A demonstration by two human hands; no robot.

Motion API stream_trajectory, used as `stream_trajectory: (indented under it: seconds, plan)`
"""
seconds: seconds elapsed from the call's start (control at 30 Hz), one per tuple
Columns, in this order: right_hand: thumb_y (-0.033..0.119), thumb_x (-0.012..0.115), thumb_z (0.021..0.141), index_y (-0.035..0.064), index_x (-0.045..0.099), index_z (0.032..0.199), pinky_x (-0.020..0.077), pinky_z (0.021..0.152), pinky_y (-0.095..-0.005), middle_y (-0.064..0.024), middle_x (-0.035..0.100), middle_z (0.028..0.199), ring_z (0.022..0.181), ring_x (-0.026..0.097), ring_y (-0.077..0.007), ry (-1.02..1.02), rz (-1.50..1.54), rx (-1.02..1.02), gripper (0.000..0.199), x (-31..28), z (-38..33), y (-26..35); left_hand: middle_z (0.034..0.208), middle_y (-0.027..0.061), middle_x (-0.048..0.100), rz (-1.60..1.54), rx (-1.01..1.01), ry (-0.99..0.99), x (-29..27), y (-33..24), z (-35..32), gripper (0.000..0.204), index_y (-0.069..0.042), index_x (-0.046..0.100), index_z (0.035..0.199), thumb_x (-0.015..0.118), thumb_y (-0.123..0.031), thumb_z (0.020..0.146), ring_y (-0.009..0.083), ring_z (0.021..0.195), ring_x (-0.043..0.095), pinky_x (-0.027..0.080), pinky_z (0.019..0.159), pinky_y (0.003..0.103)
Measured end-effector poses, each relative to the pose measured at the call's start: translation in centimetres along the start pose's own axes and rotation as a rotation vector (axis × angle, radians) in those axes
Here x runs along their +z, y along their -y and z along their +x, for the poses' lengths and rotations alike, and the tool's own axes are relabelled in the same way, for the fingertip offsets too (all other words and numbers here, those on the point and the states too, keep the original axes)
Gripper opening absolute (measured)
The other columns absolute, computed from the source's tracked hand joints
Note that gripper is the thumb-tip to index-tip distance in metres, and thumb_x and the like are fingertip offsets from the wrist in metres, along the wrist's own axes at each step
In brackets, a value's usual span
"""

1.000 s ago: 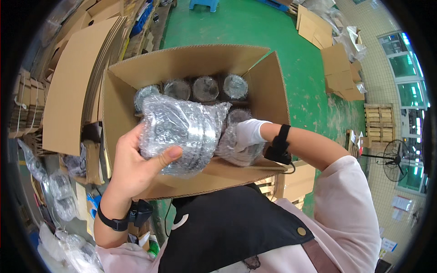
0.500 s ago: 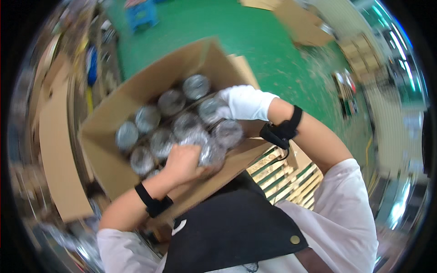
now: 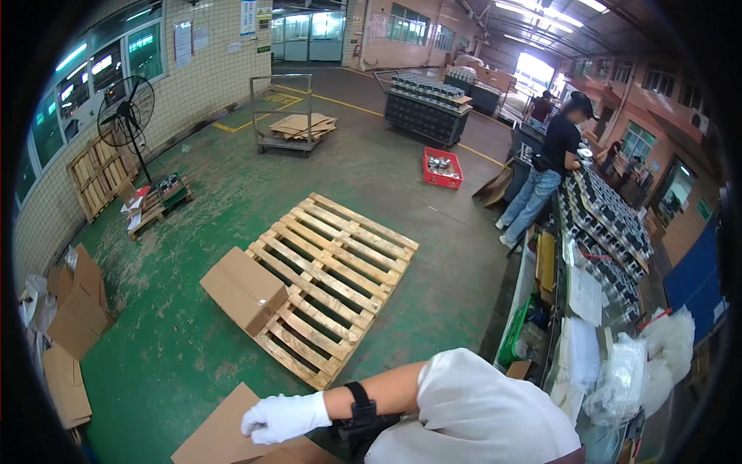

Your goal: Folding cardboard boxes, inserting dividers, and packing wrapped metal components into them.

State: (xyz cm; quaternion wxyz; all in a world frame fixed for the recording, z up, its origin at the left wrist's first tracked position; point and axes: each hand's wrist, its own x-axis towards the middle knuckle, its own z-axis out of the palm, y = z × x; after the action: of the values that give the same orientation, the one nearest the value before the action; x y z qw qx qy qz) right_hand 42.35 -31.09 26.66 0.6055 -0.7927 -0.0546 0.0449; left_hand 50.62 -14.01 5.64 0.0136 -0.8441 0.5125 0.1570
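Observation:
In a white glove, my right hand (image 3: 286, 420) reaches in at the lower edge with its fingers curled closed. It is over a brown cardboard carton (image 3: 205, 431), whose panels or flaps show beneath and beside it. Whatever those fingers hold, if anything, is hidden. A black strap with a small device (image 3: 362, 406) circles my right wrist. My left hand is out of view, and so is the inside of the carton. Beyond lies a wooden pallet (image 3: 340, 263) with a closed, taped cardboard box (image 3: 246, 290) on its left edge.
On the right, a long bench holds rows of metal-topped cans or jars (image 3: 603, 232) and clear plastic wrap (image 3: 618, 379). A person (image 3: 553, 155) stands there. Farther off are a red crate (image 3: 442, 168), a cart (image 3: 286, 139) and a standing fan (image 3: 127, 116). Folded cardboard (image 3: 81, 301) sits left.
The view has swung from the carton of wrapped jars up and out to the pallet and workshop. My left hand and the jars have left view; my gloved right hand is now at the lower edge.

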Motion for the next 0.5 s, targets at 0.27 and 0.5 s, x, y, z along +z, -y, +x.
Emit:
stream_trajectory:
  seconds: [0.27, 0.5]
  plan:
    - [0.023, 0.060, 0.087, 0.0036, 0.064, 0.110, 0.0522, 0.075, -0.0333, -0.0109, 0.070, 0.092, 0.083, 0.067, -0.0229, -0.070, -0.048, 0.141, 0.030, -0.1, -6.4, -0.8, 0.079, 0.0173, 0.067, 0.023, 0.329, 0.264, -0.4, -3.6, -0.6, 0.037, -0.003, 0.062, 0.090, 0.069, -0.038, 0.078, 0.0342, 0.074, 0.065, 0.048, 0.071, 0.044]
    - [0.023, 0.060, 0.086, 0.0034, 0.065, 0.107, 0.0530, 0.074, -0.0335, -0.0122, 0.071, 0.089, 0.083, 0.068, -0.0225, -0.189, -0.098, 0.132, 0.029, 0.1, -9.0, 0.0, 0.083, 0.0175, 0.067, 0.030, 0.532, 0.505, -0.6, -7.6, -3.4, 0.038, -0.002, 0.062, 0.094, 0.069, -0.037, 0.079, 0.0337, 0.077, 0.065, 0.049, 0.072, 0.043]
